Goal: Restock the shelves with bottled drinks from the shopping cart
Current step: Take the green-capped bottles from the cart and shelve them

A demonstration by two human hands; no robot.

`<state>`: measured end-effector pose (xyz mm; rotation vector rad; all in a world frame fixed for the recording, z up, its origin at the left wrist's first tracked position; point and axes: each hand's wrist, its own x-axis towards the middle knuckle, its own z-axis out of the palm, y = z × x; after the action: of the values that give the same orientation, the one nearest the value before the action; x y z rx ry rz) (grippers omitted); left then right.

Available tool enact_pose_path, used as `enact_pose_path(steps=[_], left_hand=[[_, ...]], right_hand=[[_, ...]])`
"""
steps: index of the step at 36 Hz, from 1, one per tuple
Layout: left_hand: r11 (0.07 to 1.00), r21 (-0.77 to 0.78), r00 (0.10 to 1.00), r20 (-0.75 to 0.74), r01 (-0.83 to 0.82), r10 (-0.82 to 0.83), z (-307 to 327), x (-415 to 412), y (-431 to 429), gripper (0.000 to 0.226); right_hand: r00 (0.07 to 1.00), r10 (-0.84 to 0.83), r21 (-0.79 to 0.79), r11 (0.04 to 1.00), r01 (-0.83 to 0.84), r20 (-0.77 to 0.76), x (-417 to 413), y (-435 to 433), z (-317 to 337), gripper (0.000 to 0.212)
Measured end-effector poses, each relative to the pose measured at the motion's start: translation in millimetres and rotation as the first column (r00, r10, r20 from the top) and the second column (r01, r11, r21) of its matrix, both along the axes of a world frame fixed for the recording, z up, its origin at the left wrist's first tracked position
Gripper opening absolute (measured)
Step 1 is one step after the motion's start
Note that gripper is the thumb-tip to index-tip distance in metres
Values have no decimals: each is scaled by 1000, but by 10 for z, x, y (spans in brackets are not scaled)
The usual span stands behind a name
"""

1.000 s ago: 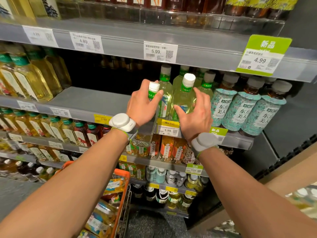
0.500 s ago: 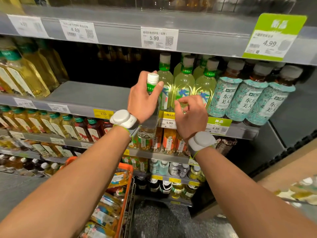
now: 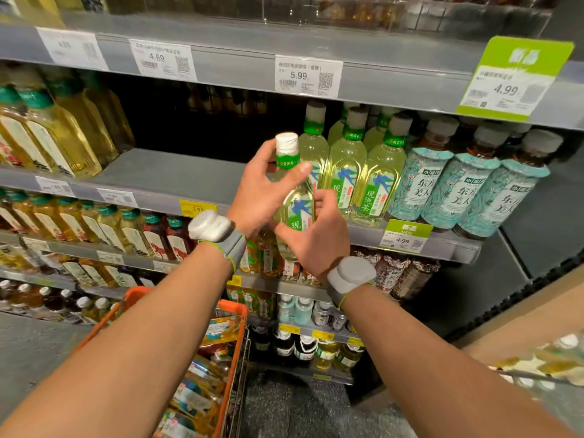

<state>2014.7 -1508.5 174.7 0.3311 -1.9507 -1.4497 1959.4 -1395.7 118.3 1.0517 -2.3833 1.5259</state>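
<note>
A pale green tea bottle [image 3: 295,207] with a white cap is held upright in front of the middle shelf [image 3: 177,178]. My left hand [image 3: 262,191] grips it at the neck and shoulder. My right hand [image 3: 316,235] cups its lower body, fingers curled round it. Just behind stand three matching green tea bottles [image 3: 347,172] in a row on that shelf. The orange shopping cart [image 3: 234,314] with several more bottles sits below my left forearm.
Teal-labelled tea bottles [image 3: 467,188] fill the shelf to the right. Yellow drink bottles [image 3: 57,137] stand at the far left, with a bare stretch of shelf between. The upper shelf edge [image 3: 379,80] carries price tags. Lower shelves hold several small bottles.
My right hand left the bottle it set on the shelf and came back to the bottle in my left hand, now cupping its lower part. The view shifted slightly.
</note>
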Motion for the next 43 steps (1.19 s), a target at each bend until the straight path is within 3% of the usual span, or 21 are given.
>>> enact_pose_path(steps=[2, 4, 11, 14, 19, 22, 25, 31, 43], left_hand=[[998, -12, 998, 23, -58, 58, -23, 22, -6, 43], [996, -10, 996, 6, -90, 90, -15, 48, -8, 34], [995, 71, 996, -55, -70, 74, 11, 70, -44, 10], [999, 33, 999, -39, -4, 5, 54, 78, -64, 15], [999, -13, 998, -41, 40, -41, 72, 66, -92, 41], [989, -112, 995, 52, 94, -89, 44, 93, -147, 56], [962, -207, 981, 120, 176, -153, 53, 127, -209, 57], [926, -342, 987, 67, 162, -148, 141, 115, -291, 60], [922, -373, 994, 25, 104, -102, 174, -66, -286, 67]], right_hand=[[997, -52, 16, 998, 53, -58, 9, -14, 25, 77], [993, -77, 14, 997, 78, -93, 8, -9, 33, 77], [998, -46, 17, 999, 47, -42, 40, 11, 28, 82], [1000, -20, 38, 999, 20, 1, 23, 30, 24, 85], [992, -125, 31, 992, 126, -17, 27, 35, 91, 78], [984, -172, -3, 985, 172, -40, 36, 15, 131, 74], [980, -175, -42, 984, 172, -96, 26, -8, 181, 76], [989, -100, -97, 991, 90, -110, -72, 3, 208, 69], [977, -129, -143, 984, 105, -170, -219, 77, 155, 51]])
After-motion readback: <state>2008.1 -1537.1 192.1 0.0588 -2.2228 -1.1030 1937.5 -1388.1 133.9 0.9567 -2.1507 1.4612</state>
